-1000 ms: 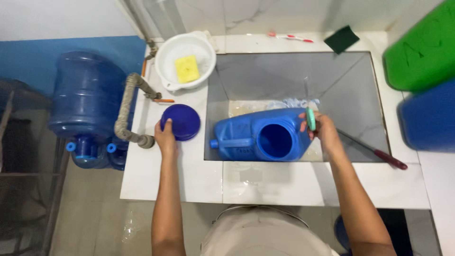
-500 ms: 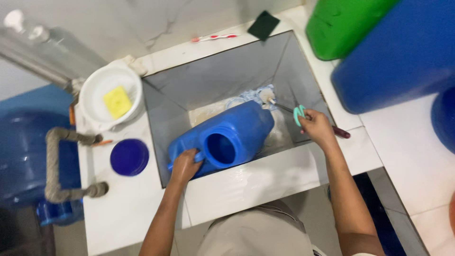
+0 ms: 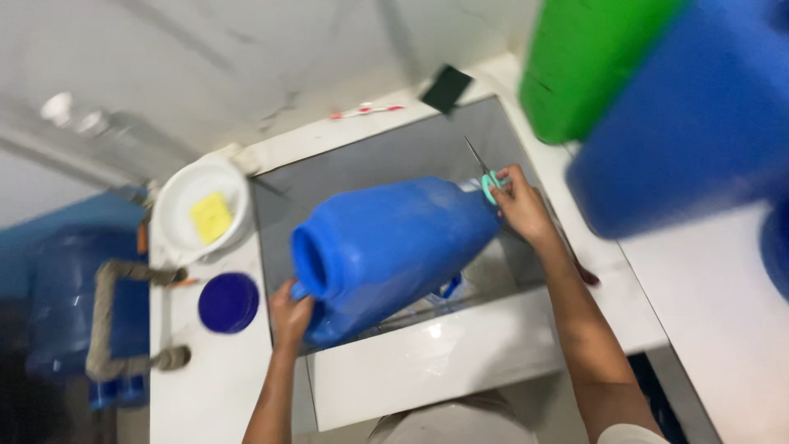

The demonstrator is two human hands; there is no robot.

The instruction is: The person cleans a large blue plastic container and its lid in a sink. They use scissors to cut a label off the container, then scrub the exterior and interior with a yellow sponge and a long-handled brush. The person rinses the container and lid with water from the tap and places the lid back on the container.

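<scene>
Jerrycan [image 3: 394,247], blue, is tilted above the sink [image 3: 370,156]; your left hand [image 3: 289,312] grips its handle end one-handed, so it may slip. Right hand [image 3: 518,205] is closed on a green-looped brush [image 3: 490,182] near the can's base.

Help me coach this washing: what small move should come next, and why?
Probably tip the blue jug further, mouth down over the sink: the left hand grips its handle end, lifted and tilted, while the right hand steadies its base, holding a brush.
</scene>
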